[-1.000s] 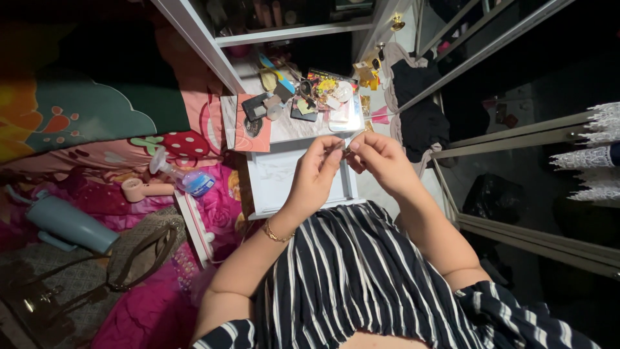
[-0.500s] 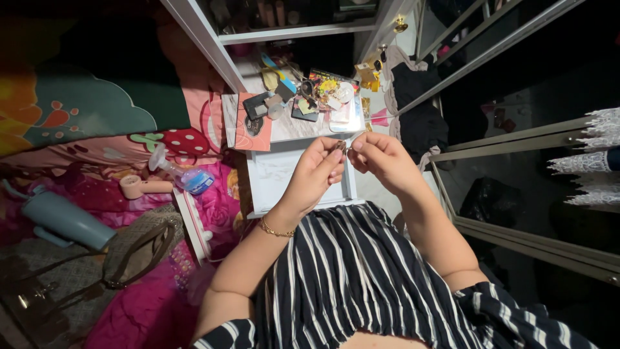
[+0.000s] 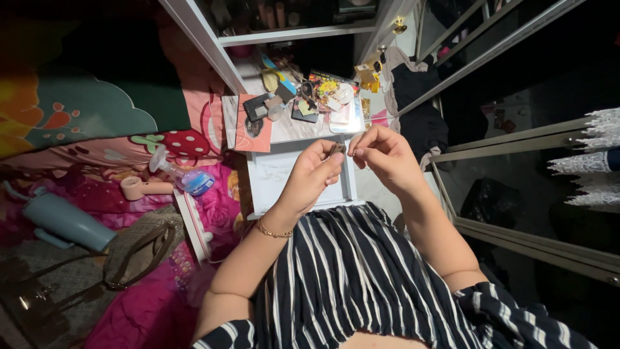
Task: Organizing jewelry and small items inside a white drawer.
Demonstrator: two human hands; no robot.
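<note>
Pinching a tiny dark metal piece (image 3: 337,148) between thumb and forefinger, the left hand (image 3: 310,178) holds it up over an open white drawer (image 3: 271,174), its grip narrow and closed on the piece, which is too small to identify further. Just right of that grip, the right hand (image 3: 384,155) has its thumb and forefinger pressed together at the tips, possibly on something very fine; what, if anything, they hold cannot be made out. Half a second earlier the two sets of fingertips met at the piece; now a small gap has opened and the right hand has drawn slightly away, so the piece rests with the left hand alone. A gold bracelet (image 3: 271,231) circles the left wrist. Beyond the grip, the marble-patterned counter (image 3: 294,128) carries a clutter of small trinkets (image 3: 323,90) and an orange card (image 3: 248,126). Well to the left of the grip, on the pink bedding (image 3: 213,213), lie a clear spray bottle (image 3: 181,174), a small pink handheld fan (image 3: 142,188) and a grey-blue tumbler (image 3: 68,223).
</note>
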